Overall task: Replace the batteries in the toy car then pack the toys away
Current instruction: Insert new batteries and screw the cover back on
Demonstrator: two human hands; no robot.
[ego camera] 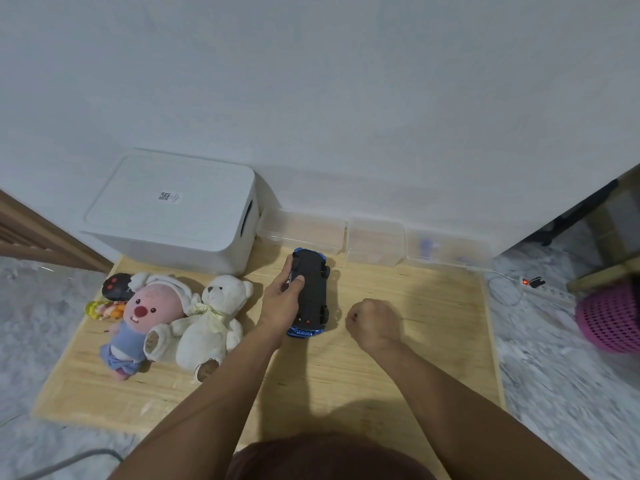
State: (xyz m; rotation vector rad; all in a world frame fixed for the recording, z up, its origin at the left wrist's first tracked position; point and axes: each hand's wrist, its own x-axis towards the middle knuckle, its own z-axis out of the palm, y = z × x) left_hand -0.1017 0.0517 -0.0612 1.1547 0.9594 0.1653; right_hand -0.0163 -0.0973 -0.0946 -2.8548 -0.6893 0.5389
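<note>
A blue toy car [311,292] lies upside down on the wooden board [398,358], its black underside and wheels facing up. My left hand [282,299] grips the car along its left side, with the thumb over the underside. To the right of the car, my right hand [374,323] hovers in a closed fist, apart from the car; whether it holds anything is hidden. Left of the car lie a white teddy bear [211,320], a pink plush in blue clothes [145,317], a black remote control [116,285] and a small yellow-orange toy [104,310].
A white lidded storage box [173,213] stands at the back left against the wall. Three clear plastic bins [375,240] line the wall to its right. A power strip [540,285] and a pink basket [609,320] sit on the floor at the right.
</note>
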